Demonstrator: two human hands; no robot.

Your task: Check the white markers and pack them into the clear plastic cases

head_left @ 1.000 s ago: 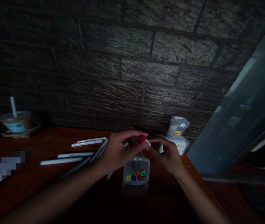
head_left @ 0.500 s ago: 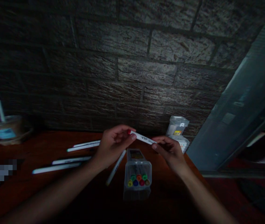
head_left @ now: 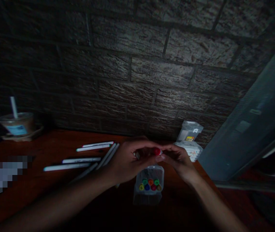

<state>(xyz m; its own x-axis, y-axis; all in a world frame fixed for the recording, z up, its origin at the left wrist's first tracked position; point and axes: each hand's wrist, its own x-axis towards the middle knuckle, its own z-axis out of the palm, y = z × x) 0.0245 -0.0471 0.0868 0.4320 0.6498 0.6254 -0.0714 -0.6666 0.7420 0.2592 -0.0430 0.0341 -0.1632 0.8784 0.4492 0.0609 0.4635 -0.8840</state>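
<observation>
A white marker with a red cap (head_left: 157, 151) is held between my two hands above the table. My left hand (head_left: 130, 161) has its thumb and fingers closed around the capped end. From the other side, my right hand (head_left: 179, 158) pinches the same marker; most of its barrel is hidden behind the fingers. Just below them lies a clear plastic case (head_left: 162, 177) with several markers inside, their yellow, blue, red, green, orange and brown ends facing me. Several loose white markers (head_left: 81, 160) lie to the left of my left hand, some partly covered by it.
A plastic cup with a straw (head_left: 18, 124) stands at the far left. Behind my right hand are an upright clear container (head_left: 190, 130) and a whitish stack (head_left: 192, 151). A brick wall (head_left: 161, 71) rises behind the wooden table (head_left: 62, 138). A blurred pale shape (head_left: 6, 174) lies at left.
My hands have come closer together, and the marker has turned from lying sideways to pointing its red end toward me. The view has shifted slightly left, revealing more loose markers.
</observation>
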